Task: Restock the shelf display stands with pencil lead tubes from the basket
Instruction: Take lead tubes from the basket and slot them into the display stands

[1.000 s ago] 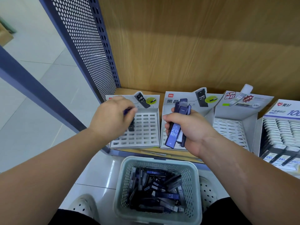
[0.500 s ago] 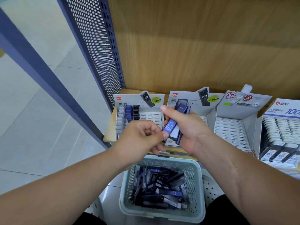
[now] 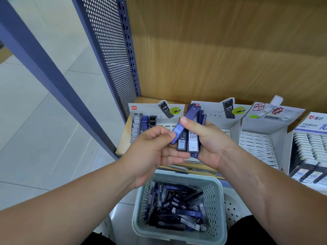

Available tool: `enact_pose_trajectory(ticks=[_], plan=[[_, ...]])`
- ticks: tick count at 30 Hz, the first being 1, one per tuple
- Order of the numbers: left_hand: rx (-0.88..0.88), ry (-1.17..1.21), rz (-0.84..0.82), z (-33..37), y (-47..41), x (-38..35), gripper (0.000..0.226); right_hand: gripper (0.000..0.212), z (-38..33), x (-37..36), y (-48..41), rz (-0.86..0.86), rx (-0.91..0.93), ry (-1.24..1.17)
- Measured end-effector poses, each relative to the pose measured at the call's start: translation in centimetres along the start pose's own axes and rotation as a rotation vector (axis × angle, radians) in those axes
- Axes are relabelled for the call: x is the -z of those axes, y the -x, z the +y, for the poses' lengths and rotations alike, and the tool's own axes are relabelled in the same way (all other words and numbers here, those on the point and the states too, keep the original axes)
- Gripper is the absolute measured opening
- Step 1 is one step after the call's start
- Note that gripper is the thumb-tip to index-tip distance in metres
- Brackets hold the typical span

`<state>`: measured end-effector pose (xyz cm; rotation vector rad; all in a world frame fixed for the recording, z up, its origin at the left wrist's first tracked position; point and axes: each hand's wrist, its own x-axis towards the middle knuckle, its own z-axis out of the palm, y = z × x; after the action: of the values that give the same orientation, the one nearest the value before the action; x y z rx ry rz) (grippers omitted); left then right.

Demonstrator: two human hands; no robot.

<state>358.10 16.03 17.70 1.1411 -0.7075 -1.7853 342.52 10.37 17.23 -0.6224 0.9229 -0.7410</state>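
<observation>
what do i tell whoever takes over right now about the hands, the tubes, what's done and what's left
Left hand pinches the lower end of a blue HB 0.7 tube.
Right hand grips a bundle of tubes, thumb on the blue one.
Basket, below the shelf edge, holds many loose tubes.
Done: leftmost stand has a few tubes in its back-left slots.
Left: most of its slots; the third stand looks empty; the one behind the hands is mostly hidden.
</observation>
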Motion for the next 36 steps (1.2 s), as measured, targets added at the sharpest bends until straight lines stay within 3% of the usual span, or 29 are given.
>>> enact_pose_trajectory(ticks=[10,17,21,23,28,33,36], plan=[[-0.005,0.107,-0.017,0.6,0.0,0.2,0.015,0.051,-0.4,0.1,0.1,-0.097,0.056,0.035],[-0.023,-0.025,0.084,1.2,-0.2,1.2,0.017,0.057,-0.3,-0.1,0.2,-0.038,0.075,0.065],[-0.097,-0.052,0.195,2.2,-1.0,3.2,0.009,0.051,-0.2,-0.1,0.0,0.093,0.071,0.071],[-0.182,-0.224,0.316,2.9,-1.7,5.0,0.007,0.051,-0.2,0.1,-0.2,0.176,0.059,0.090],[-0.346,-0.912,0.527,3.7,-3.0,9.5,0.009,0.047,0.0,0.6,-0.4,0.281,0.042,0.160],[-0.498,-1.346,0.439,2.7,-3.9,10.7,0.010,0.047,0.0,1.0,-0.7,0.286,0.031,0.189],[-0.592,-1.423,0.405,2.2,-4.8,10.6,0.016,0.046,0.1,1.5,-1.0,0.276,0.020,0.219]])
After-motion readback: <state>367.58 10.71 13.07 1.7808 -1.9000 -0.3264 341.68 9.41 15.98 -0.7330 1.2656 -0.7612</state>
